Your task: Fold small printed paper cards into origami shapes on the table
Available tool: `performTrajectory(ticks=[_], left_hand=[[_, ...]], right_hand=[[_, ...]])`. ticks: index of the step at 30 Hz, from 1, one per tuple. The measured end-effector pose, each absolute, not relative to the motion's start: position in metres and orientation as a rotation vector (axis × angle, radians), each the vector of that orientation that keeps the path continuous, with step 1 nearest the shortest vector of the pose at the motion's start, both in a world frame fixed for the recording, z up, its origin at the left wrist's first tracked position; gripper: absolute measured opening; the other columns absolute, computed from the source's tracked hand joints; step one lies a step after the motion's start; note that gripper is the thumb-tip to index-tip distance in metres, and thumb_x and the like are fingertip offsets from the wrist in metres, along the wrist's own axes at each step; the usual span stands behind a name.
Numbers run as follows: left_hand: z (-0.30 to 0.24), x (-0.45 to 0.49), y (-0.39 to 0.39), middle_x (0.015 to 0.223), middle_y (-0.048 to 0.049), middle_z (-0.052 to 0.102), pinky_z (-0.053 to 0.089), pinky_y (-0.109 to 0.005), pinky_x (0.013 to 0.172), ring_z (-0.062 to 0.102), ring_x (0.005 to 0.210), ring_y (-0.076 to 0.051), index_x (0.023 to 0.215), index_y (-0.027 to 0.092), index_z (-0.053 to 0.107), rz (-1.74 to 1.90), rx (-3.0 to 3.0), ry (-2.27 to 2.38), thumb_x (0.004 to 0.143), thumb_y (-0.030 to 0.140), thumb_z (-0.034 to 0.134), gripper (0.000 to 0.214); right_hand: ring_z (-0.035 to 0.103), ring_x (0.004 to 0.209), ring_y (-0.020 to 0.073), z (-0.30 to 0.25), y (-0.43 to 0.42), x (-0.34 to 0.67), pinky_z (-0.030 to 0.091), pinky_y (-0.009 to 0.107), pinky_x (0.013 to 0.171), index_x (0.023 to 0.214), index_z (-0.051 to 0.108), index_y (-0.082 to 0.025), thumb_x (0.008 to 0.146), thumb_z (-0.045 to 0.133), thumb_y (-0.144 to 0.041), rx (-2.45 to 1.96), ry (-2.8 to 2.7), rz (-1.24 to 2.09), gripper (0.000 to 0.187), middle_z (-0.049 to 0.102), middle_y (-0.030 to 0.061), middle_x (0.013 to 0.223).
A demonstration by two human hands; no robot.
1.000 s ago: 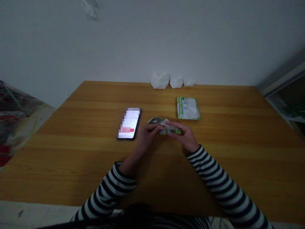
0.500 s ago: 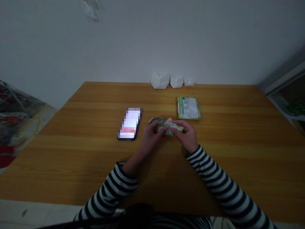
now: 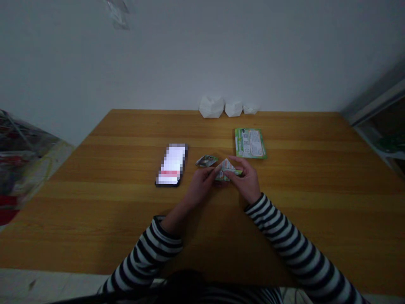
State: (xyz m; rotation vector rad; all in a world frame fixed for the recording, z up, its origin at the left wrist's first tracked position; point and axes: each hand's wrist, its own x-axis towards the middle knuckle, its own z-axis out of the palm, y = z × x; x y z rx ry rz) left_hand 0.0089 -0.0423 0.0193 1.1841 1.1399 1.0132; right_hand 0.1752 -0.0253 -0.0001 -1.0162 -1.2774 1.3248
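My left hand [image 3: 199, 188] and right hand [image 3: 247, 181] both pinch a folded green-and-white printed paper [image 3: 226, 169] near the middle of the tabletop [image 3: 95, 219]. A smaller folded piece [image 3: 206, 160] and a green leaflet [image 3: 250, 143] lie near it, their print too small to read. To the left sits a phone [image 3: 171, 164], and white paper folds [image 3: 218, 107] line the far edge.

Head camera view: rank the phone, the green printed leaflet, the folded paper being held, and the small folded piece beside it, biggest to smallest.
1 and 2, too close to rank: the smartphone and the green printed leaflet, which lies farther from the camera.
3. The folded printed paper.
4. The small folded piece.
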Motion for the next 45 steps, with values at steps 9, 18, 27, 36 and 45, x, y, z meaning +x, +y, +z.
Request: performTrajectory(ticks=[9, 18, 27, 36, 45], left_hand=[[0.024, 0.001, -0.042, 0.082, -0.0061, 0.077, 0.057, -0.03, 0.065, 0.071, 0.072, -0.021, 0.134, 0.017, 0.061, 1.119, 1.464, 1.357, 0.09, 0.049, 0.062, 0.054], [0.024, 0.001, -0.042, 0.104, -0.0095, 0.076, 0.055, -0.034, 0.082, 0.07, 0.094, -0.022, 0.109, 0.021, 0.078, 1.22, 1.576, 1.271, 0.081, 0.035, 0.076, 0.031], [0.02, -0.006, -0.039, 0.113, -0.0116, 0.076, 0.056, -0.042, 0.096, 0.072, 0.103, -0.027, 0.107, 0.02, 0.078, 1.242, 1.466, 1.292, 0.069, 0.032, 0.086, 0.04], [0.028, -0.009, -0.04, 0.112, -0.0105, 0.077, 0.063, -0.04, 0.087, 0.075, 0.097, -0.026, 0.115, 0.017, 0.075, 1.186, 1.2, 1.233, 0.079, 0.038, 0.077, 0.042], [0.028, -0.013, -0.037, 0.117, -0.012, 0.073, 0.055, -0.043, 0.098, 0.068, 0.11, -0.026, 0.115, 0.021, 0.075, 1.299, 1.627, 1.36, 0.087, 0.042, 0.069, 0.036]], right_hand=[[0.07, 0.086, 0.0224, 0.006, -0.022, 0.18, 0.057, 0.036, 0.079, 0.094, 0.073, -0.025, 0.084, 0.072, -0.041, -1.012, -1.336, 1.106, 0.019, 0.076, 0.0034, 0.094], [0.071, 0.097, 0.0232, 0.005, -0.019, 0.183, 0.055, 0.042, 0.092, 0.098, 0.079, -0.026, 0.077, 0.079, -0.036, -0.978, -1.35, 1.234, 0.023, 0.079, 0.0038, 0.101], [0.075, 0.094, 0.0225, 0.002, -0.021, 0.185, 0.06, 0.042, 0.089, 0.101, 0.079, -0.026, 0.07, 0.084, -0.03, -0.946, -1.364, 1.357, 0.031, 0.079, 0.0058, 0.105], [0.076, 0.09, 0.0244, 0.001, -0.018, 0.185, 0.062, 0.042, 0.086, 0.093, 0.081, -0.024, 0.07, 0.083, -0.03, -1.013, -1.28, 1.242, 0.024, 0.08, 0.0067, 0.099], [0.075, 0.096, 0.0248, 0.004, -0.016, 0.188, 0.058, 0.046, 0.095, 0.096, 0.08, -0.023, 0.068, 0.086, -0.034, -0.978, -1.185, 1.411, 0.031, 0.079, 0.0082, 0.106]])
